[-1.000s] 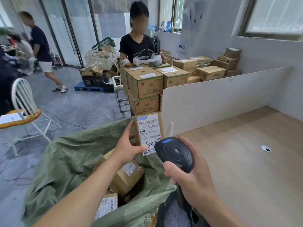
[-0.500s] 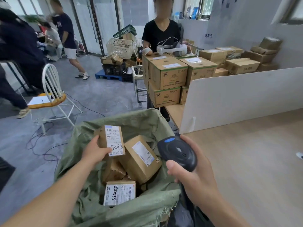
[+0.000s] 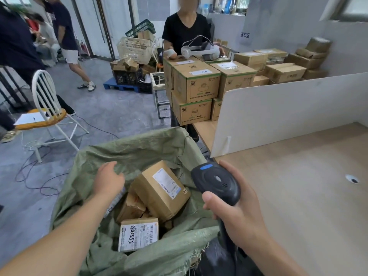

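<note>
A green woven sack [image 3: 139,148] stands open below me with several cardboard parcels inside. A large brown box [image 3: 159,188] with a white label lies tilted in the middle. A small parcel [image 3: 138,237] with handwriting on its label lies nearer to me. My left hand [image 3: 108,180] hovers over the sack's left side, fingers relaxed and holding nothing; a bit of a labelled parcel [image 3: 117,199] shows just under its wrist. My right hand [image 3: 239,216] grips the handle of a black barcode scanner [image 3: 217,182] with a blue button, held over the sack's right edge.
A wooden table [image 3: 298,186] lies to the right, with a white divider board [image 3: 278,108] behind it. Stacked cartons [image 3: 196,84] stand beyond the sack, and a person in black [image 3: 185,30] stands behind them with a white headset [image 3: 201,50]. A white chair [image 3: 47,108] and floor cables [image 3: 35,176] are at the left.
My left hand carried the small labelled parcel from in front of the scanner down into the sack and let it go. The scanner stayed in my right hand.
</note>
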Tool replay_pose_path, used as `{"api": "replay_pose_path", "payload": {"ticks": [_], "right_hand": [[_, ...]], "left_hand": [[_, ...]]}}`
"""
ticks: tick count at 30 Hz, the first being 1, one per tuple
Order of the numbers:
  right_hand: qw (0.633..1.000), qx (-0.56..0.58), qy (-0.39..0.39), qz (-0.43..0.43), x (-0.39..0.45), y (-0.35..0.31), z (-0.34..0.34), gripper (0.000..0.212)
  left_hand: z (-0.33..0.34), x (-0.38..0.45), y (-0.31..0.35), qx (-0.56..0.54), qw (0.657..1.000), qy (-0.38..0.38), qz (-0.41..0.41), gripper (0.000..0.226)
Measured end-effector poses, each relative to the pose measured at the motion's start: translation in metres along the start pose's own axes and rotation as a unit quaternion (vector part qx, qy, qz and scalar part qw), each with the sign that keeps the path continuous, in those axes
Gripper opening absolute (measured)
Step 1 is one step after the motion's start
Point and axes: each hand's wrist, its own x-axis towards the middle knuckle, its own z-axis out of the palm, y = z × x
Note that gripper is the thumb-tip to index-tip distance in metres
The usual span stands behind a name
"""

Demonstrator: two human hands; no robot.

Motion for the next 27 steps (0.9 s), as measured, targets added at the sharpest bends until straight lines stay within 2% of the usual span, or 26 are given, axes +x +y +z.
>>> {"api": "replay_pose_path", "payload": {"ticks": [6, 10, 13, 16, 27], "right_hand": [[0.998, -0.008, 0.062, -0.003, -0.029, -0.004, -0.04, 0.072], [0.992, -0.023, 0.124, -0.011, -0.067, -0.008, -0.086, 0.085], [0.985, -0.015, 0.171, -0.019, -0.107, -0.02, -0.124, 0.08], [0.976, -0.016, 0.213, -0.029, -0.158, -0.036, -0.163, 0.066], [0.922, -0.035, 0.384, -0.036, -0.388, -0.065, -0.294, 0.078]], "left_hand": [[0.024, -0.041, 0.093, -0.034, 0.989, -0.034, 0.142, 0.051], [0.045, -0.093, 0.158, -0.041, 0.968, -0.072, 0.235, 0.052], [0.06, -0.144, 0.204, -0.054, 0.949, -0.097, 0.295, 0.052], [0.073, -0.207, 0.244, -0.053, 0.925, -0.12, 0.357, 0.053], [0.108, -0.492, 0.324, -0.076, 0.843, -0.19, 0.498, 0.054]]}}
